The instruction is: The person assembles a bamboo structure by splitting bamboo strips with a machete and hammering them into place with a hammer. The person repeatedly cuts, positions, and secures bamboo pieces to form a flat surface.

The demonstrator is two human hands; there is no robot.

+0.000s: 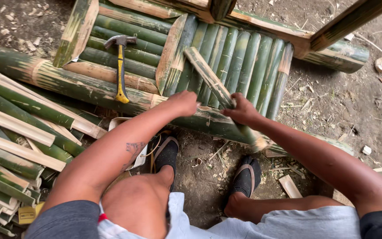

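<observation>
Hands on a bamboo frame over bare dirt

Nearest the frame point(226, 57), black sandals point(246, 177) stand on trampled dirt point(355, 102). Right hand point(243, 110) is curled around a split slat point(208, 77) angled across the frame's slats; left hand point(184, 102) presses its front pole, fingers hidden. Left of it lie loose strips point(18, 132); a yellow-handled hammer point(120, 66) rests farther on top.

One hammer point(120, 66) lies at upper left of the frame, two hands at centre, the left hand point(184, 102) and right hand point(243, 110), two black sandals point(166, 152) at lower centre, and one loose bamboo slat point(213, 82) in the right hand
</observation>
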